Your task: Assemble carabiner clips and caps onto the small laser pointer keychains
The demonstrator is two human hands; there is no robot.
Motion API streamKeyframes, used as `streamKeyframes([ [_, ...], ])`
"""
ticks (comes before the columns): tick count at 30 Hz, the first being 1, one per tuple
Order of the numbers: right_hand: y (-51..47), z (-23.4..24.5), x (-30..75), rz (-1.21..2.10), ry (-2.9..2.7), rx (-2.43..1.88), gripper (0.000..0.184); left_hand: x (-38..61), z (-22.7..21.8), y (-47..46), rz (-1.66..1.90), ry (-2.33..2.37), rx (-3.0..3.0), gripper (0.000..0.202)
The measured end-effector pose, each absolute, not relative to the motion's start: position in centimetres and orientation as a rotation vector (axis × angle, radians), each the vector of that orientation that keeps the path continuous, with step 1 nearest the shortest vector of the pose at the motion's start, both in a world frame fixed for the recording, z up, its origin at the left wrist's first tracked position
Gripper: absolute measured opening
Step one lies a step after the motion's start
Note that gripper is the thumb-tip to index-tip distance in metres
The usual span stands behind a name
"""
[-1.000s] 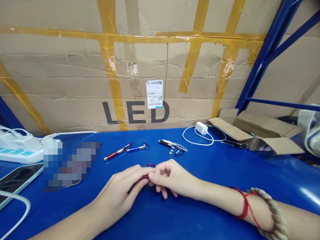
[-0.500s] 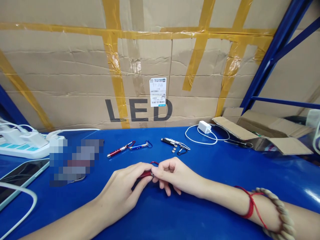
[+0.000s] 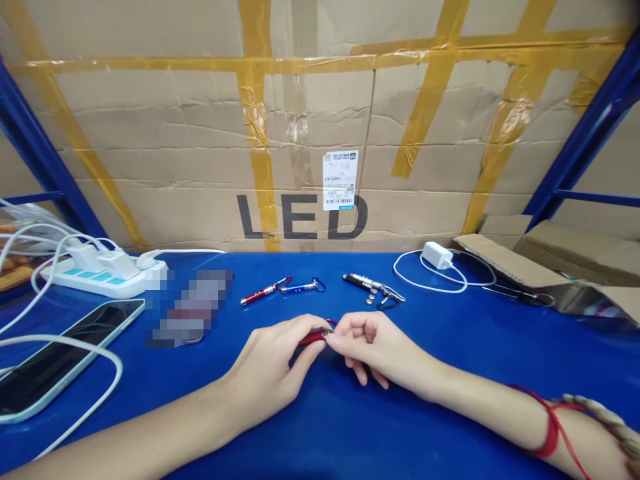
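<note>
Low over the blue table, my left hand [image 3: 283,357] is closed round a small red keychain flashlight [image 3: 311,338], its fingers hiding much of the barrel. At the flashlight's right end, my right hand [image 3: 377,343] pinches with thumb and forefinger, the other fingers loosely curled. Part of a red carabiner loop shows behind the fingertips. Beyond my hands lie another red keychain flashlight [image 3: 259,296] and a blue one [image 3: 299,288], each with a clip. Further right, a black one [image 3: 361,281] and a silver one [image 3: 367,277] lie side by side, with small button cells [image 3: 370,300] beside them.
At left are a white power strip [image 3: 113,283] with plugs, a phone [image 3: 70,360] and looping white cables. A blurred-out object [image 3: 193,307] lies nearby. A white charger [image 3: 437,255], scissors [image 3: 535,297] and an open carton [image 3: 515,263] are at right. A large taped carton [image 3: 200,160] stands behind.
The view has swung to the left, so everything appears further right. Both hands keep their hold on the red flashlight, with hardly any visible shift between them.
</note>
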State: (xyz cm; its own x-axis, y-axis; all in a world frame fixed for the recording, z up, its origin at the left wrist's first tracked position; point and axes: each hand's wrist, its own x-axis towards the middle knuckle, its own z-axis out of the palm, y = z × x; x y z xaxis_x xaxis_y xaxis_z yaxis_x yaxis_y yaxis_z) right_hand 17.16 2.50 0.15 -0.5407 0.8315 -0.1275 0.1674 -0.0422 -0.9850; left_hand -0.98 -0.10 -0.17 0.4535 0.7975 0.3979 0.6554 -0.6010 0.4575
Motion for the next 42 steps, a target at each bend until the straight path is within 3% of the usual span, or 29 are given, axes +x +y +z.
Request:
streamKeyframes([
  [42,2.69,-0.02,17.25,1.619,-1.753,-1.063,0.033,-0.96,0.08,-0.33,0.810,1.278,2.399,0.018],
])
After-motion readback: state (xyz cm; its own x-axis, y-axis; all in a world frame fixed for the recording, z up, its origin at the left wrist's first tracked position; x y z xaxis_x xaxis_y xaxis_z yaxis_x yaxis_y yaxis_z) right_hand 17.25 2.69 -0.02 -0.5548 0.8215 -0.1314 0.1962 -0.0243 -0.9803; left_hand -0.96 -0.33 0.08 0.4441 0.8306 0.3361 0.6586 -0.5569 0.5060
